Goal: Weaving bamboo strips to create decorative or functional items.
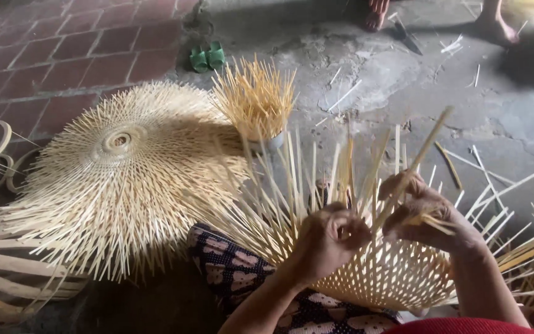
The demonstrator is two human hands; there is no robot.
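Note:
A half-woven bamboo piece (378,275) with many upright splints rests on my lap, over patterned cloth (230,272). My left hand (329,238) is closed on splints at the middle of the weave. My right hand (424,213) pinches a long bamboo strip (418,158) that slants up and to the right, and also holds short strips near the palm.
A finished round woven disc (118,167) lies to the left on the floor. A cup of bamboo sticks (256,102) stands behind it. Green sandals (207,57), loose strips, another person's bare feet (495,25) and a bamboo frame (1,272) lie around.

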